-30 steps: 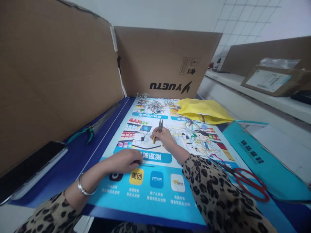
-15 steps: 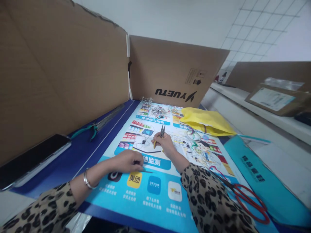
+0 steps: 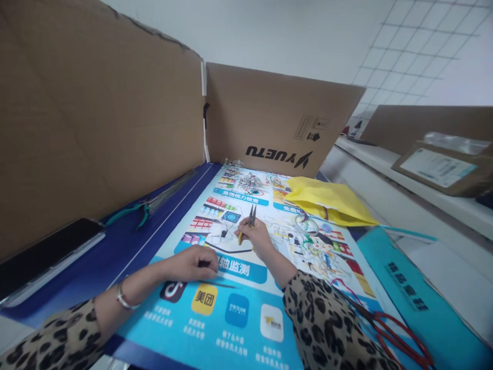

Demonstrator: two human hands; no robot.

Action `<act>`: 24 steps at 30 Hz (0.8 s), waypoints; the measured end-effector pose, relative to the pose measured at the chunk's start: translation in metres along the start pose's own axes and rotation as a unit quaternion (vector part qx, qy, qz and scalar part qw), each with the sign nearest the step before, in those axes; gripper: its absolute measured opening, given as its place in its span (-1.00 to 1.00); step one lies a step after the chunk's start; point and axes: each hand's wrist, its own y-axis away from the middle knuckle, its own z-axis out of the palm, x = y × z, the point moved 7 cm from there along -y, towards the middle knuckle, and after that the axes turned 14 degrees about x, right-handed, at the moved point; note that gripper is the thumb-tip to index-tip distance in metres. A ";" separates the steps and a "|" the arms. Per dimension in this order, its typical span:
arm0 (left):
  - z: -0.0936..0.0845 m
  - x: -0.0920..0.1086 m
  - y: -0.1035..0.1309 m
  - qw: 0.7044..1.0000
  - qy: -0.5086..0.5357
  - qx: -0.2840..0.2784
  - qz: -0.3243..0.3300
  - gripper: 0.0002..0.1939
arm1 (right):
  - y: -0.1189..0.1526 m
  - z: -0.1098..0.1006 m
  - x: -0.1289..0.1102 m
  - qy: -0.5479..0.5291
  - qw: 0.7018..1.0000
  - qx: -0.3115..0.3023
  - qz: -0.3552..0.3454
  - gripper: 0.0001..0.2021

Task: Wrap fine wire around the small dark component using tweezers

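Holding pliers (image 3: 252, 218), the right hand (image 3: 258, 237) is risking catching messy wires (image 3: 316, 248) at three o'clock; I can't tell the left hand's (image 3: 194, 263) hold.

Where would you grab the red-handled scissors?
By the red handle loops, probably from the right: they lie flat with the loops toward the near right, while the dark blades point away, beside the leopard-print sleeve.
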 end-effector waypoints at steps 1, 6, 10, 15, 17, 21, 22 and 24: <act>-0.001 0.000 0.000 1.000 0.009 0.001 -0.003 -0.79 | 0.000 0.000 0.000 0.000 1.000 0.000 0.002 -0.79; -0.005 -0.003 0.002 0.999 0.034 0.005 -0.037 -0.76 | -0.002 0.001 0.001 -0.003 1.000 0.006 0.013 -0.81; -0.003 -0.005 0.002 0.999 0.028 0.000 -0.046 -0.77 | -0.002 0.003 0.001 -0.005 1.000 -0.004 0.019 -0.82; -0.001 -0.002 -0.001 0.999 0.002 -0.001 -0.033 -0.77 | -0.001 0.003 0.000 -0.008 1.000 -0.008 0.019 -0.80; -0.001 -0.001 -0.002 1.000 -0.009 0.002 -0.029 -0.78 | 0.000 0.003 0.000 -0.007 1.000 -0.009 0.018 -0.80; -0.001 0.000 -0.003 0.999 -0.027 0.006 -0.018 -0.80 | -0.001 0.003 0.001 -0.006 1.000 -0.007 0.014 -0.78; -0.001 0.000 -0.003 0.999 -0.030 0.007 -0.016 -0.81 | -0.001 0.003 0.001 -0.005 1.000 -0.008 0.014 -0.78; -0.001 0.001 -0.003 0.999 -0.033 0.008 -0.011 -0.82 | -0.002 0.003 0.001 -0.004 1.000 -0.011 0.013 -0.77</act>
